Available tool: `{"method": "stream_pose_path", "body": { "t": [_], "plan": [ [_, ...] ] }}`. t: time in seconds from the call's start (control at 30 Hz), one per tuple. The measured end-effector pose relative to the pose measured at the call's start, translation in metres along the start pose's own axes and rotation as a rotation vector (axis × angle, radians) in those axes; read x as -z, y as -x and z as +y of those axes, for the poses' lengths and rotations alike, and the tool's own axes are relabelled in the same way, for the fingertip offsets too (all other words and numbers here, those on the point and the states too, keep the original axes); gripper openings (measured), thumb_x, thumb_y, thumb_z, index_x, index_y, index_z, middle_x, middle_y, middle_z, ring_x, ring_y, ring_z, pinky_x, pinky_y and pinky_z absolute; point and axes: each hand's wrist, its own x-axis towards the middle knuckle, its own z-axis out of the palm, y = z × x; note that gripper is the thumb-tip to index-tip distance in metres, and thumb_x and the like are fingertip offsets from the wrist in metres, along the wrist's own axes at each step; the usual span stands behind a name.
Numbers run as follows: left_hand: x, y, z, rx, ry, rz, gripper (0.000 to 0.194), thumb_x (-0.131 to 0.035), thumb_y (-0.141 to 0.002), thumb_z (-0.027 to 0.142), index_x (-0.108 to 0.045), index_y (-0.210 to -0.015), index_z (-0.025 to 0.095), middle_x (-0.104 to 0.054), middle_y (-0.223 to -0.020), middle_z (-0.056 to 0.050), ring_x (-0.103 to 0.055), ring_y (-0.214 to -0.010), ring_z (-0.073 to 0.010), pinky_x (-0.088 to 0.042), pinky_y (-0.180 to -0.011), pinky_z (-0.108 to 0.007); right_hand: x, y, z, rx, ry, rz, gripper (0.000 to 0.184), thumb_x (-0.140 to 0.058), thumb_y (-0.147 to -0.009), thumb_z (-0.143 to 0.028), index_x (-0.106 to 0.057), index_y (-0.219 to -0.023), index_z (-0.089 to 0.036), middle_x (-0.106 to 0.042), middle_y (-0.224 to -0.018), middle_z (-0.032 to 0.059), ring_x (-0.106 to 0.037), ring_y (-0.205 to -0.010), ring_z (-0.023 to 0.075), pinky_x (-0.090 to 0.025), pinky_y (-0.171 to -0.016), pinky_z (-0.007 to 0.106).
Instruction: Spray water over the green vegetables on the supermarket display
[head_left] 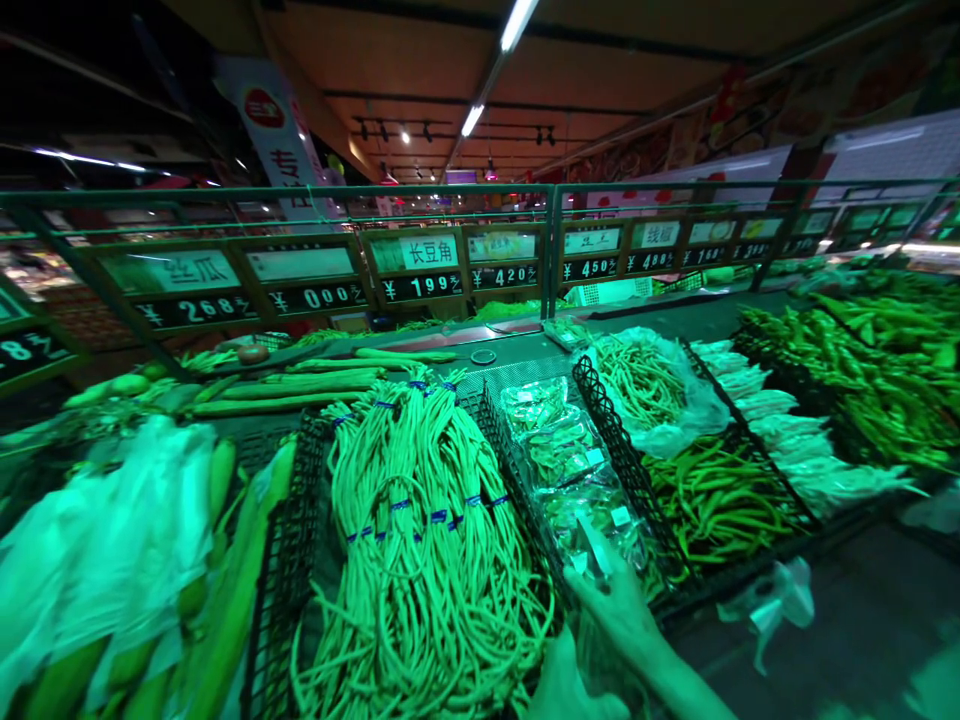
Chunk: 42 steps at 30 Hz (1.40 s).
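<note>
My right hand (619, 605) reaches in from the lower right, over the near end of a row of clear plastic-wrapped packs of green vegetables (562, 450). Its fingers close on clear plastic film (600, 660) that hangs below the hand; what is inside does not show clearly. At the bottom edge, my left hand (566, 680) is near the same plastic, partly cut off and blurred, its fingers not readable. Tied bundles of long beans (420, 500) lie just left of both hands. The packs sit between black lattice dividers (626, 460).
Loofahs (240, 560) under white film (142, 510) lie at left. Green chillies (720, 495), a bag of thin beans (641, 380) and wrapped produce (795, 425) stand at right. Price signs (420, 270) hang on a rail behind. A knotted plastic bag (780, 605) hangs at the front edge.
</note>
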Motion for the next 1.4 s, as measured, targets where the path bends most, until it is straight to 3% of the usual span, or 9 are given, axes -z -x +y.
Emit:
{"method": "stream_pose_path", "body": {
  "t": [0.1, 0.33, 0.67, 0.8, 0.93, 1.07, 1.17, 1.3, 1.4],
  "plan": [
    [-0.004, 0.009, -0.001, 0.016, -0.033, 0.008, 0.04, -0.075, -0.102, 0.048, -0.072, -0.134, 0.023, -0.076, -0.14, -0.01, -0.074, -0.126, -0.0288, -0.066, -0.109, -0.054, 0.004, 0.01, 0.008, -0.013, -0.006, 0.028, 0.081, -0.08, -0.093, -0.049, -0.06, -0.166, -0.021, -0.077, -0.149, 0.0142, -0.072, -0.139, 0.0364, -0.057, -0.121, 0.05],
    [-0.024, 0.006, -0.004, 0.038, -0.064, -0.039, 0.044, -0.073, -0.103, 0.052, -0.07, -0.138, 0.025, -0.077, -0.139, -0.011, -0.076, -0.121, -0.0272, -0.069, -0.102, -0.05, 0.028, 0.03, 0.016, -0.144, -0.024, 0.105, 0.08, -0.083, -0.09, -0.062, -0.068, -0.156, -0.019, -0.087, -0.122, 0.0114, -0.081, -0.116, 0.0369, -0.066, -0.105, 0.047],
    [-0.052, -0.042, -0.005, -0.01, -0.032, -0.157, 0.049, -0.074, -0.103, 0.049, -0.067, -0.143, 0.022, -0.079, -0.134, -0.011, -0.078, -0.115, -0.0257, -0.068, -0.106, -0.053, 0.064, 0.009, 0.0, -0.107, -0.047, 0.165, 0.099, -0.085, -0.09, -0.059, -0.05, -0.172, -0.016, -0.078, -0.147, 0.0165, -0.073, -0.136, 0.0389, -0.061, -0.114, 0.052],
    [-0.059, -0.058, 0.0, -0.096, -0.01, -0.176, 0.065, -0.089, -0.089, 0.045, -0.063, -0.145, 0.024, -0.078, -0.139, -0.012, -0.077, -0.123, -0.0298, -0.064, -0.114, -0.059, 0.071, -0.005, -0.015, -0.083, -0.005, 0.153, 0.1, -0.083, -0.093, -0.057, -0.044, -0.175, -0.014, -0.082, -0.13, 0.0127, -0.079, -0.117, 0.0332, -0.065, -0.103, 0.044],
    [-0.057, -0.063, 0.008, -0.147, 0.014, -0.209, 0.08, -0.105, -0.065, 0.037, -0.068, -0.135, 0.028, -0.083, -0.132, -0.009, -0.079, -0.123, -0.0331, -0.06, -0.123, -0.057, 0.072, -0.012, -0.028, -0.005, 0.011, 0.172, 0.093, -0.078, -0.098, -0.054, -0.042, -0.177, -0.02, -0.08, -0.139, 0.0123, -0.078, -0.124, 0.032, -0.063, -0.108, 0.043],
    [-0.048, -0.055, 0.011, -0.131, -0.01, -0.184, 0.064, -0.093, -0.085, 0.046, -0.069, -0.139, 0.023, -0.081, -0.133, -0.011, -0.078, -0.121, -0.0304, -0.063, -0.117, -0.059, 0.068, -0.015, -0.032, 0.023, 0.051, 0.06, 0.091, -0.078, -0.099, -0.054, -0.043, -0.176, -0.02, -0.076, -0.149, 0.0151, -0.075, -0.133, 0.0333, -0.061, -0.113, 0.044],
    [-0.038, -0.038, 0.01, -0.085, -0.048, -0.125, 0.049, -0.076, -0.101, 0.05, -0.069, -0.141, 0.022, -0.077, -0.138, -0.012, -0.076, -0.122, -0.028, -0.066, -0.109, -0.055, 0.058, -0.01, -0.029, 0.032, 0.085, -0.012, 0.083, -0.076, -0.1, -0.054, -0.052, -0.171, -0.017, -0.082, -0.134, 0.0142, -0.079, -0.121, 0.0335, -0.063, -0.108, 0.045],
    [-0.034, -0.014, 0.006, -0.017, -0.089, -0.072, 0.042, -0.073, -0.104, 0.048, -0.071, -0.137, 0.024, -0.076, -0.139, -0.011, -0.075, -0.123, -0.0269, -0.068, -0.106, -0.052, 0.044, 0.005, -0.011, 0.019, 0.076, 0.0, 0.058, -0.076, -0.096, -0.052, -0.077, -0.144, -0.02, -0.086, -0.115, 0.0094, -0.082, -0.106, 0.0328, -0.064, -0.102, 0.044],
    [-0.041, -0.006, 0.002, 0.025, -0.099, -0.059, 0.043, -0.074, -0.103, 0.048, -0.07, -0.139, 0.024, -0.075, -0.141, -0.011, -0.074, -0.124, -0.0275, -0.068, -0.106, -0.052, 0.041, 0.018, 0.007, -0.067, 0.014, 0.025, 0.062, -0.077, -0.095, -0.052, -0.075, -0.147, -0.019, -0.087, -0.121, 0.0102, -0.081, -0.113, 0.034, -0.064, -0.103, 0.045]
  ]
}}
